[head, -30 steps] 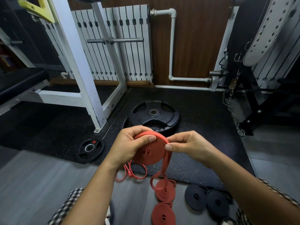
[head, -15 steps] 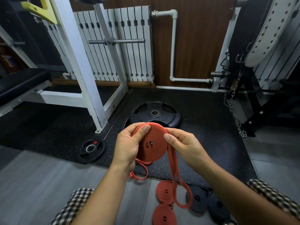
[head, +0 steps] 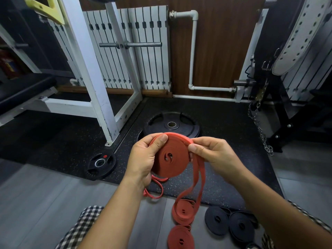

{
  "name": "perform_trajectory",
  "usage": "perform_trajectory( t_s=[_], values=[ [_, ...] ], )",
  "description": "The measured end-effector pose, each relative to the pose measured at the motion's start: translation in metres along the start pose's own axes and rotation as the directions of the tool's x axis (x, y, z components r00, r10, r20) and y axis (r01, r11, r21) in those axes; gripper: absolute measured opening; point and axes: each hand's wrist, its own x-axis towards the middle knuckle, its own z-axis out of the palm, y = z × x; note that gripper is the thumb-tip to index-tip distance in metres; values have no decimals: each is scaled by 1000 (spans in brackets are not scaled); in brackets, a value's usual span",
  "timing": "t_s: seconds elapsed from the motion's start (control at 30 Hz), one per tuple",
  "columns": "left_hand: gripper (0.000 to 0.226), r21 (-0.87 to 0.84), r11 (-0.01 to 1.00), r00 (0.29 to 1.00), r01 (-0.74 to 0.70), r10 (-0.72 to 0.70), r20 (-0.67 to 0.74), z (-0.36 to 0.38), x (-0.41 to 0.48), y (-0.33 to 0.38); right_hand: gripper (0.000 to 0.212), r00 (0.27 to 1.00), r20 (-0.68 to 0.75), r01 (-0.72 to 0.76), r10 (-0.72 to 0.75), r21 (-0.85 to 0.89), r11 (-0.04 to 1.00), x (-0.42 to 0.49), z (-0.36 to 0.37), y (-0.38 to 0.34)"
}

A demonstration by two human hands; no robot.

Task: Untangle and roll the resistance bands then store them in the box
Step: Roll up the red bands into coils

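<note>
Winding red resistance band coil (head: 170,157), held above the floor mat (head: 233,133): left hand (head: 143,159) curled round coil, right hand (head: 215,155) pinching rim; risk of unspooling on any slackening, loose tail (head: 198,177) hanging.

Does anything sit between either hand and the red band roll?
Nothing visible: the left hand grips the red band roll and the right hand pinches its outer wrap. The box is out of view, so that path cannot be judged.
</note>
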Motion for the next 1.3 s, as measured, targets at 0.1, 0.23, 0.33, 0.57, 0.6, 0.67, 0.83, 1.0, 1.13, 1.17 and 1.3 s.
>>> perform_trajectory(
  t_s=[0.1,0.23,0.33,0.57,0.6,0.67,0.83,1.0,1.13,1.17,1.3],
  values=[
    [23,22,999,999,-45,46,-15,0,0,-2,12,1000,-14,-18,18,29,999,-2,4,2],
    [13,-68,997,997,-22,17,-75,3,-1,-6,14,999,-27,-19,22,99,995,-4,12,5],
    [6,-148,989,993,28,-45,-110,5,-2,-7,16,999,-27,-30,34,142,989,-4,15,6],
    [12,-267,957,976,117,-160,-148,11,-4,-16,16,997,-52,-52,59,126,991,-4,19,12],
    [13,-289,948,972,131,-181,-153,13,-5,-16,16,997,-57,-46,54,123,991,-4,19,13],
    [13,-327,934,964,141,-204,-167,15,-7,-18,15,997,-67,-33,41,113,993,-4,20,12],
    [16,-374,917,965,139,-210,-156,15,-6,-22,15,996,-75,-40,47,103,994,-3,18,10],
    [23,-274,932,971,237,-238,30,10,-4,-21,18,996,-70,-62,62,0,998,-1,9,9],
    [47,8,976,956,218,-215,200,-8,5,-9,14,995,-12,-98,97,-48,994,-4,-4,2],
    [43,91,980,953,177,-194,234,-11,6,-8,14,993,35,-110,113,-89,990,-5,-5,0],
    [11,322,946,954,28,-122,274,-5,0,-16,11,988,75,-120,134,-176,977,-9,1,2]
  ],
)
